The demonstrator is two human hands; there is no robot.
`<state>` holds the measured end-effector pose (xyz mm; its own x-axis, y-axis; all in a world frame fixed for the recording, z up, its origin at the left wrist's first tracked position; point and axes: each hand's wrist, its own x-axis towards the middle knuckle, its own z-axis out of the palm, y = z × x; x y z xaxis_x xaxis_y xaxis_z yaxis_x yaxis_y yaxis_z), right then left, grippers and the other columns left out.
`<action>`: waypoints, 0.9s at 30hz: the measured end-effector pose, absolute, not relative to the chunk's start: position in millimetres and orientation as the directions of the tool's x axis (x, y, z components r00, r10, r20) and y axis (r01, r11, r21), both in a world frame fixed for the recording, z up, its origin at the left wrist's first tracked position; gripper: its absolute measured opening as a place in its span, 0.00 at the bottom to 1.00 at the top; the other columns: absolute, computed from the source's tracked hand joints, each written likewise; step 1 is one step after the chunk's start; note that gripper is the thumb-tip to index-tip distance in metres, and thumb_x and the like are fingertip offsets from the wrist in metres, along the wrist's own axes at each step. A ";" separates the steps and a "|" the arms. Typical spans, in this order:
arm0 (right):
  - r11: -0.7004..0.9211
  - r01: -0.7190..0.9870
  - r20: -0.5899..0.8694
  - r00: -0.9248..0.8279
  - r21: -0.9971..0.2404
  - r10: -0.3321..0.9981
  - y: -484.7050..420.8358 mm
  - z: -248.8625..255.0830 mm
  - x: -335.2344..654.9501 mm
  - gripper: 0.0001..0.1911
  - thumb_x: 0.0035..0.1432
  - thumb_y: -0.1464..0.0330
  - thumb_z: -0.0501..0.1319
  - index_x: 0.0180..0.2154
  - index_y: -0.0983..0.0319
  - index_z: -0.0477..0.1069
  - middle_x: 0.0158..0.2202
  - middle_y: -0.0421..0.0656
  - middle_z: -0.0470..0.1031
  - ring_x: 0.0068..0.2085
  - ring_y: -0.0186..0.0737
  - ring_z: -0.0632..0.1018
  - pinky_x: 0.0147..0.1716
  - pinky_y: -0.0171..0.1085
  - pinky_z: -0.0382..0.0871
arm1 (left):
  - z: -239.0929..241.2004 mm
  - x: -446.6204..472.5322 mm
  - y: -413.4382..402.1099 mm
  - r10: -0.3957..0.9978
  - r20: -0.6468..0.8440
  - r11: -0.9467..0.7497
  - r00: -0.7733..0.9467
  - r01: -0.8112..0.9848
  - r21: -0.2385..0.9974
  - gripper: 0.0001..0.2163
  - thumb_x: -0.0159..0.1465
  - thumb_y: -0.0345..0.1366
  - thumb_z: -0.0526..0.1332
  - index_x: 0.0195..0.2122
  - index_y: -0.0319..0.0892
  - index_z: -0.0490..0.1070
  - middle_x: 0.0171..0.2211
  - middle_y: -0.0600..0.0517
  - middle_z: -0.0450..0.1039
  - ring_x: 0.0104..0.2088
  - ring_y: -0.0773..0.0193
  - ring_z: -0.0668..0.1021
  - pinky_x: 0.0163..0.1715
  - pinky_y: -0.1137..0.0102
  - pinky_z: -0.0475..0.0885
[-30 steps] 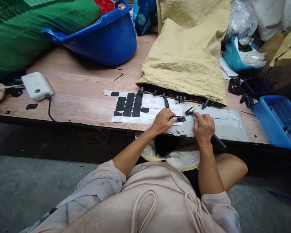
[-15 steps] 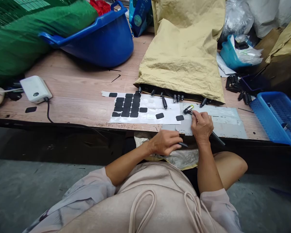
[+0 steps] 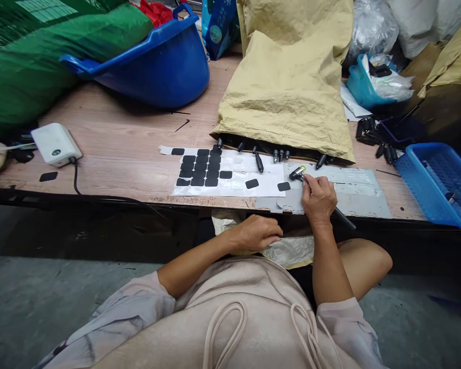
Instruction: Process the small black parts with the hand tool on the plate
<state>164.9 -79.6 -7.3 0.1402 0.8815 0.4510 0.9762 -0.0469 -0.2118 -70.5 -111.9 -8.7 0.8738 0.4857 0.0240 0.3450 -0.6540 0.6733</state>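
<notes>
My right hand (image 3: 318, 199) grips a small hammer (image 3: 297, 173) by its black handle, its head resting on a grey plate (image 3: 363, 192) at the table's front. The head has a black end, a shiny middle and a yellow-green end. Below the table edge, my left hand (image 3: 257, 231) is closed, fingers curled, above a pale sack (image 3: 292, 250) in my lap. Whatever it may hold is hidden. Left of the hammer lies a white sheet (image 3: 230, 187) with rows of black rounded stickers (image 3: 201, 167). Loose black stickers (image 3: 283, 186) lie nearer the hammer.
Black cylindrical parts (image 3: 258, 162) poke out from or lie before a yellow sack (image 3: 284, 110). A blue basket (image 3: 418, 177) stands at the right, near several black parts (image 3: 388, 152). Leftward are a blue tub (image 3: 165, 72), a white box (image 3: 56, 143) with a cable, and a green sack (image 3: 61, 61).
The black piece that stuck out of my left hand no longer shows, and that hand has drawn slightly left. My right hand keeps the hammer in nearly the same place.
</notes>
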 end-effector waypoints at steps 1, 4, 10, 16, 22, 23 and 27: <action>-0.044 0.976 0.454 0.139 -0.213 0.880 -79.6 -7.5 165.0 0.17 0.68 0.64 0.56 0.52 0.55 0.80 0.40 0.47 0.73 0.40 0.45 0.67 0.40 0.42 0.60 | 0.4 -73.1 -100.3 0.542 0.121 -0.659 0.832 0.330 0.676 0.10 0.73 0.37 0.58 0.48 0.46 0.78 0.41 0.50 0.79 0.40 0.62 0.81 0.41 0.70 0.74; -0.042 0.974 0.461 0.143 -0.222 0.876 -79.3 -8.4 165.4 0.17 0.68 0.64 0.56 0.52 0.55 0.80 0.40 0.47 0.73 0.40 0.45 0.67 0.41 0.42 0.60 | 19.1 -81.2 -51.4 0.757 0.270 -0.618 0.595 0.519 0.590 0.13 0.72 0.31 0.55 0.52 0.45 0.77 0.45 0.47 0.76 0.43 0.59 0.79 0.39 0.68 0.74; -0.044 0.969 0.448 0.153 -0.245 0.881 -78.9 -8.0 164.3 0.17 0.68 0.64 0.57 0.52 0.56 0.80 0.40 0.48 0.73 0.41 0.45 0.66 0.41 0.42 0.61 | 22.6 -93.7 20.2 0.825 0.199 -0.565 0.529 0.752 0.339 0.18 0.61 0.21 0.56 0.48 0.43 0.78 0.53 0.43 0.68 0.47 0.53 0.72 0.38 0.64 0.69; -0.045 0.971 0.451 0.150 -0.236 0.880 -79.5 -6.7 163.6 0.17 0.68 0.64 0.56 0.52 0.55 0.80 0.40 0.47 0.74 0.41 0.46 0.67 0.42 0.42 0.60 | 18.2 -84.1 6.2 0.755 0.194 -0.645 0.627 0.656 0.392 0.08 0.64 0.32 0.64 0.43 0.43 0.79 0.45 0.45 0.72 0.47 0.51 0.70 0.47 0.59 0.68; -0.037 0.974 0.473 0.141 -0.223 0.870 -79.6 -8.0 163.4 0.17 0.68 0.64 0.57 0.52 0.55 0.80 0.41 0.47 0.75 0.40 0.45 0.68 0.42 0.42 0.61 | 1.1 -70.1 -18.6 0.793 0.255 -0.582 0.553 0.564 0.586 0.09 0.65 0.36 0.65 0.46 0.43 0.78 0.41 0.47 0.74 0.44 0.54 0.73 0.49 0.59 0.69; -0.033 0.975 0.476 0.137 -0.220 0.869 -79.5 -8.5 163.7 0.17 0.68 0.65 0.57 0.52 0.55 0.80 0.41 0.47 0.75 0.40 0.45 0.68 0.42 0.42 0.61 | -1.3 -69.9 -20.1 0.813 0.267 -0.557 0.518 0.555 0.617 0.09 0.64 0.35 0.66 0.46 0.43 0.77 0.40 0.48 0.75 0.43 0.55 0.73 0.49 0.59 0.70; -0.030 0.975 0.474 0.134 -0.220 0.870 -77.4 -9.6 167.4 0.17 0.67 0.66 0.57 0.51 0.56 0.81 0.40 0.47 0.75 0.40 0.45 0.69 0.42 0.42 0.62 | -4.5 -71.3 -19.2 0.849 0.256 -0.492 0.462 0.515 0.702 0.08 0.60 0.33 0.67 0.41 0.42 0.77 0.38 0.49 0.75 0.42 0.56 0.74 0.47 0.60 0.71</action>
<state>167.4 -77.4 -9.6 0.1336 0.8702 0.4743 0.9751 -0.0301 -0.2195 -71.3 -19.2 -4.5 0.4622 0.8492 0.2555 0.5152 -0.4917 0.7020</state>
